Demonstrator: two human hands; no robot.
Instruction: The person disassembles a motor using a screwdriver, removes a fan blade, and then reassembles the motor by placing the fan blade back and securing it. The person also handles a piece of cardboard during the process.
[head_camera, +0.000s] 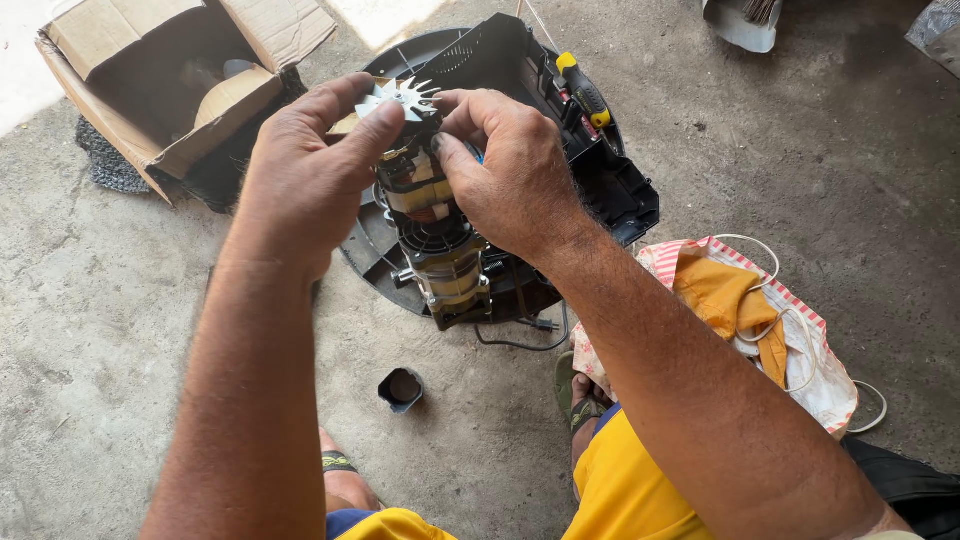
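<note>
The concrete floor (120, 330) carries all items; the person sits low over it, knees in yellow shorts at the bottom edge. An open cardboard box (170, 90) lies at upper left, flaps spread; its interior is shadowed and the contents cannot be made out beyond one inner cardboard flap. The black plastic housing (610, 185) lies opened directly under the hands, apparently as a tray for the work; a yellow-handled screwdriver (585, 92) rests on its upper edge, within reach. A striped bag (830, 385) at right lies open, holding an orange cloth (725, 295) and a loop of white cord.

The electric motor (440, 250) is held upright above the housing, windings and frame visible, white fan (400, 97) at its top. The left hand (305, 170) is closed on the motor's upper part, thumb pressed by the fan, seemingly to steady it; the right hand (510, 165) pinches narrowly at the top beside the fan, fingertips curled in on a small part that cannot be identified. A small dark cap (401, 388) sits alone on the floor, well apart from the motor, open end up; it looks hollow.
</note>
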